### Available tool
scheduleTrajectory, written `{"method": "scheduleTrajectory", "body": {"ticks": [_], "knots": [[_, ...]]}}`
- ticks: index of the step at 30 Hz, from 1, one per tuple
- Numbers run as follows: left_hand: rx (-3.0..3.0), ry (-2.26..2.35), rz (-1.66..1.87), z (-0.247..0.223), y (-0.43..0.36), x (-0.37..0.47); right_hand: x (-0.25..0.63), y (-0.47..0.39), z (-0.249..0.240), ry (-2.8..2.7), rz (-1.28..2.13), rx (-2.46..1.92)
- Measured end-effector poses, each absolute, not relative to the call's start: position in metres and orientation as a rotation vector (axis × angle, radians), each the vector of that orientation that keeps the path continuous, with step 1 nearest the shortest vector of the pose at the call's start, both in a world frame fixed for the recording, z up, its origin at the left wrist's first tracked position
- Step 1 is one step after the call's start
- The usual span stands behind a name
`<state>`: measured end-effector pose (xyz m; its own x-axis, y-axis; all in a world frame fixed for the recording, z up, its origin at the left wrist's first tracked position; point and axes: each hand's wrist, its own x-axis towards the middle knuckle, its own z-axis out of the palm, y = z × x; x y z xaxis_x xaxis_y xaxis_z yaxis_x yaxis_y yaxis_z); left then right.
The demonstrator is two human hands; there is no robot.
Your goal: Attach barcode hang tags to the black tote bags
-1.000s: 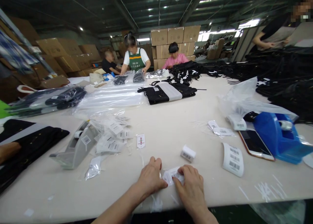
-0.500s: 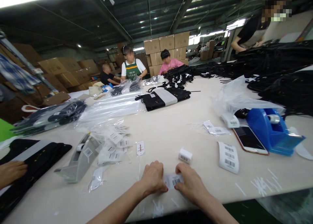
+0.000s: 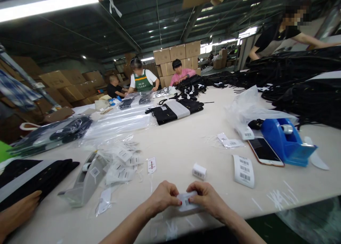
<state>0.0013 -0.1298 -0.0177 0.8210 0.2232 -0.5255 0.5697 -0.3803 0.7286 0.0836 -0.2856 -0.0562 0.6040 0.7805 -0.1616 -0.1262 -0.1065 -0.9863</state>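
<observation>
Near the table's front edge, my left hand [image 3: 164, 198] pinches the left side of a small white barcode label [image 3: 188, 202]. My right hand [image 3: 204, 197] has its thumb and fingers closed on the label's right side. Just beyond my hands lies a small roll of barcode labels [image 3: 199, 171]. A tag with a red mark [image 3: 151, 165] rests beyond my left hand. To the right, a curled strip of barcode labels [image 3: 244, 171] lies on the table [image 3: 181, 141].
A grey tape dispenser [image 3: 86, 180] and bagged tags [image 3: 122, 165] stand left. At right are a phone [image 3: 265, 150] and a blue tape dispenser [image 3: 287, 141]. Folded black garments [image 3: 176, 110] lie farther back. Another person's hand [image 3: 23, 210] touches black fabric at left.
My fingers have shifted on the label, which is now slightly tilted. The other person's hand at left has moved to the fabric's lower edge. The person at far right has stretched out an arm.
</observation>
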Motion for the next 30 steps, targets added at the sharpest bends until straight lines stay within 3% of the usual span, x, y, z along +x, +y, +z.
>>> {"method": "scheduleTrajectory", "body": {"ticks": [5,10,15,23,30], "knots": [[1.773,0.59,-0.35,-0.017,-0.137,0.003,0.078,-0.283,-0.057,-0.507,0.797,-1.398],[1.744,0.69,-0.251,-0.023,-0.14,0.008,0.07,-0.293,-0.058,-0.47,0.481,-1.629],[1.714,0.731,-0.211,-0.027,-0.152,0.013,0.054,-0.298,-0.065,-0.613,0.571,-1.631],[1.536,0.551,-0.151,-0.016,-0.169,0.023,0.067,-0.298,-0.068,-0.384,0.673,-1.371],[1.441,0.335,-0.478,-0.036,-0.178,0.03,0.107,-0.319,-0.046,-0.15,0.586,-1.275]]}}
